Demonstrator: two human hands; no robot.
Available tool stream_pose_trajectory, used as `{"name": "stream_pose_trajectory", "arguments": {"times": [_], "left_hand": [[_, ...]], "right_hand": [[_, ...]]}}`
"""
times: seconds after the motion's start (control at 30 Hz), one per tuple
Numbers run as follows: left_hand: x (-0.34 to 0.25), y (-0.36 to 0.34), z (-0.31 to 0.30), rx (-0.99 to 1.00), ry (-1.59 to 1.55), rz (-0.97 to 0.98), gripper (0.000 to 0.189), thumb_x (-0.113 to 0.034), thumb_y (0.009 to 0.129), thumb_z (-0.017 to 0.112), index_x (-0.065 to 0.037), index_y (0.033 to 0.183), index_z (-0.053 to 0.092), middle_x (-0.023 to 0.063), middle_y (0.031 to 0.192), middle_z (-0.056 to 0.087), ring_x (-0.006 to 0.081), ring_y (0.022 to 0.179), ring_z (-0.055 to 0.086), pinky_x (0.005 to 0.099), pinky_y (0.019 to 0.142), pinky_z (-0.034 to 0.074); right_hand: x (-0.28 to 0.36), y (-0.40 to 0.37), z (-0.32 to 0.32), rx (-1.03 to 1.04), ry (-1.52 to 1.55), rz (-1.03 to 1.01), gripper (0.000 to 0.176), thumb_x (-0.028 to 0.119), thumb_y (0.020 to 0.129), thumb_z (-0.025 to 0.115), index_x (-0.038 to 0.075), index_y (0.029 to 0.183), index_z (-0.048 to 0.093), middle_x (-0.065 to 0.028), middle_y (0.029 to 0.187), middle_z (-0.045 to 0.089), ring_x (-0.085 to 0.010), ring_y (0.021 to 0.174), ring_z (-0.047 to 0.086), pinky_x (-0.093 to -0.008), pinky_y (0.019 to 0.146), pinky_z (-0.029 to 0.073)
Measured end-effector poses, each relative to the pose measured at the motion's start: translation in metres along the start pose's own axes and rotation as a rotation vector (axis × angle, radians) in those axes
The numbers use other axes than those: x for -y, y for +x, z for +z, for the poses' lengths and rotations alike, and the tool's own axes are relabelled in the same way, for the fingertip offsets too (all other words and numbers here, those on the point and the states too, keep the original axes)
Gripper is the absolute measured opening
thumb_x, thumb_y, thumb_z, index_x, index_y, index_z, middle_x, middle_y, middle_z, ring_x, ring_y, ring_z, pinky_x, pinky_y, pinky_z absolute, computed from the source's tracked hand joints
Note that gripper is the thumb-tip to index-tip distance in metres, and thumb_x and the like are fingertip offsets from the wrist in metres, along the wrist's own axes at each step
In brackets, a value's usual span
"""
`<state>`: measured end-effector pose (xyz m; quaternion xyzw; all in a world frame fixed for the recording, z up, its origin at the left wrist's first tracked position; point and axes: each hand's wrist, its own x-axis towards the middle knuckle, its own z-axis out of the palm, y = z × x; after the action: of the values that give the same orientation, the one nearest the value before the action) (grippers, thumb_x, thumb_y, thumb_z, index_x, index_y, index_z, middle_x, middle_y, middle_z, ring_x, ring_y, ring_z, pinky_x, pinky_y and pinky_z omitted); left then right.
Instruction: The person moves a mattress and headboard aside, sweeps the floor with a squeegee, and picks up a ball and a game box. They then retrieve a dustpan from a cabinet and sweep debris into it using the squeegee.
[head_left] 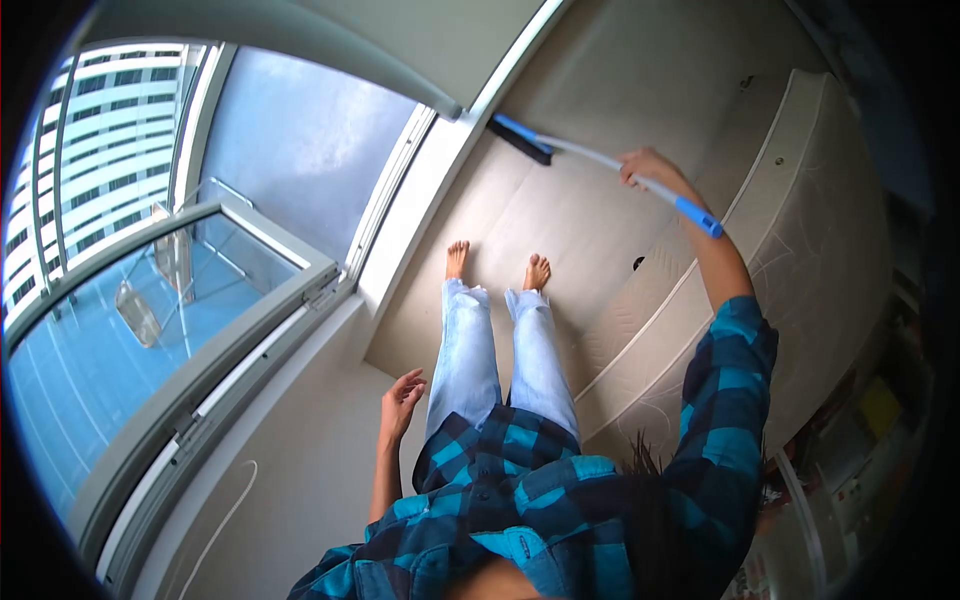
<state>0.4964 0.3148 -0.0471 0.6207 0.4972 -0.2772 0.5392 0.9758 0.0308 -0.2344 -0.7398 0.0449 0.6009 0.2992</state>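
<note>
My right hand (650,170) is closed around the pale handle of a brush (590,155), out in front and to the right. The handle's blue grip end (698,217) points back along my forearm. At its far end the blue head with dark bristles (522,140) rests by the base of the white window frame, on the beige floor (590,235). Beside my left thigh hangs my left hand (402,392), fingers loosely apart and bent, with nothing in it.
On the left a glass window (170,300) stands open, with a folding rack (175,265) outside and a tall building beyond. A beige mattress (790,240) stands along the right. My bare feet (537,272) are on the floor. A white cord (222,520) hangs at lower left.
</note>
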Motion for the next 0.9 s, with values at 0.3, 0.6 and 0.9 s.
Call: {"name": "stream_pose_trajectory", "arguments": {"times": [0.3,0.6,0.9], "left_hand": [[-0.116,0.116,-0.094,0.212,0.356,0.198,0.039,-0.018,0.077,0.055,-0.005,0.113,0.047,0.0082,0.091,0.058,0.0161,0.085,0.054,0.029,0.077,0.042],[-0.315,0.208,-0.099,-0.175,0.225,0.739,0.098,-0.013,0.062,0.071,-0.01,0.13,0.001,0.0148,0.127,0.021,0.0281,0.106,0.039,0.0412,0.079,0.042],[-0.361,0.213,-0.078,-0.096,-0.069,0.434,0.081,-0.039,0.06,0.069,-0.019,0.124,0.026,0.0058,0.126,0.028,0.0283,0.118,0.022,0.0495,0.093,0.018]], "right_hand": [[-0.034,-0.024,0.129,-0.727,0.289,-0.112,0.063,0.007,0.06,0.054,0.008,0.121,0.04,-0.0056,0.056,0.05,-0.0112,0.046,0.048,-0.0257,0.043,0.041],[-0.029,-0.014,0.219,-0.789,0.087,0.12,0.056,0.011,0.066,0.051,0.016,0.12,0.039,-0.0177,0.076,0.058,-0.0285,0.067,0.058,-0.0378,0.062,0.047],[0.065,-0.302,0.571,-0.566,1.769,0.588,0.041,0.014,0.077,0.048,0.01,0.118,0.043,-0.0033,0.047,0.042,-0.0112,0.034,0.04,-0.0251,0.032,0.037]]}}
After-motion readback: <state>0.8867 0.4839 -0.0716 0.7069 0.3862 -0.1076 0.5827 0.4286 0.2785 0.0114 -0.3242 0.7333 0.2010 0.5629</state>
